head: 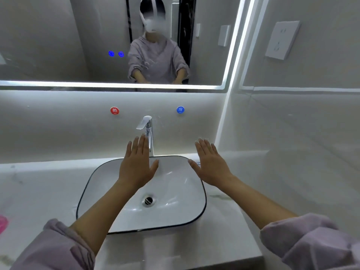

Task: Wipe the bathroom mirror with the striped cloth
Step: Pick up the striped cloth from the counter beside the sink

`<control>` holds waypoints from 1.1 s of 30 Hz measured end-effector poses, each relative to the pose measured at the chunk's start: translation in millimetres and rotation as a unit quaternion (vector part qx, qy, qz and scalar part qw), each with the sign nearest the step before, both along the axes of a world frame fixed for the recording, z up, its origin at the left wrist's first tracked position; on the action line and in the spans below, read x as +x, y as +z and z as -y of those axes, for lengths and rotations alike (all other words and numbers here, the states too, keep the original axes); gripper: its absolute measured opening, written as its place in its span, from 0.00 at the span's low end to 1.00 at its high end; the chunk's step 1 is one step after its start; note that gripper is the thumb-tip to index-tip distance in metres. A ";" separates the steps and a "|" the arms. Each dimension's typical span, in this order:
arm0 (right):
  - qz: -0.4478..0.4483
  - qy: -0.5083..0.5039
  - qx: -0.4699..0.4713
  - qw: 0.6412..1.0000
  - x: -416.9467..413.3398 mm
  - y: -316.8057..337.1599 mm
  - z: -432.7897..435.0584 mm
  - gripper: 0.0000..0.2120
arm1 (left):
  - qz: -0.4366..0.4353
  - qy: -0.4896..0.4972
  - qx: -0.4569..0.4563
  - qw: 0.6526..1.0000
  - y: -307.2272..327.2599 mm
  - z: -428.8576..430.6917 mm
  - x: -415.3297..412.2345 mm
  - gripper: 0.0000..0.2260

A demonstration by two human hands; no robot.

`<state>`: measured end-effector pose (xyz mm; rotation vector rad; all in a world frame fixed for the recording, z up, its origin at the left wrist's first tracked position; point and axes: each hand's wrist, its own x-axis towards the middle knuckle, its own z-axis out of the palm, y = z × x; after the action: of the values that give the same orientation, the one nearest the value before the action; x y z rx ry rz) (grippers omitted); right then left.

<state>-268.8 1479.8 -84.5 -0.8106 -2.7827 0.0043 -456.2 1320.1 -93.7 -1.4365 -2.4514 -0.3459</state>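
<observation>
The bathroom mirror [58, 45] with a lit edge fills the upper left wall and reflects a person in a lilac top. My left hand [137, 164] hovers flat, fingers straight, over the back of the white basin [93, 191]. My right hand [210, 162] is held the same way over the basin's right rim, palm down, holding nothing. Just beyond the right hand's thumb a small striped bit [198, 163] peeks out on the counter; I cannot tell whether it is the striped cloth.
A chrome tap [147, 127] stands behind the basin between a red hot marker [114, 110] and a blue cold marker [180, 109]. A wall socket [281, 38] is on the right wall. A pink object [3, 223] lies at the counter's left edge.
</observation>
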 end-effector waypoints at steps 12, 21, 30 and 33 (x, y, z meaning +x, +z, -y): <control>0.024 0.023 -0.037 0.999 -24.7 -37.8 -91.1 0.45 | 0.035 0.012 -0.014 0.999 -18.6 -84.2 -4.3 0.42; 0.021 -0.029 -0.056 0.998 -38.6 -53.0 -119.0 0.42 | 0.084 -0.003 -0.055 0.995 -34.3 -120.2 -26.0 0.43; 0.083 -0.069 -0.078 0.991 -37.5 -74.9 -143.2 0.34 | 0.164 -0.052 -0.097 0.980 -45.2 -162.0 -42.3 0.34; 0.091 -0.088 -0.095 0.987 -36.1 -84.2 -156.6 0.35 | 0.175 -0.060 -0.117 0.976 -51.6 -178.8 -47.2 0.33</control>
<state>-305.0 1636.4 -168.7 -1.1570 -2.9016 0.1765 -503.4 1498.8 -145.3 -1.7561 -2.7656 -0.3739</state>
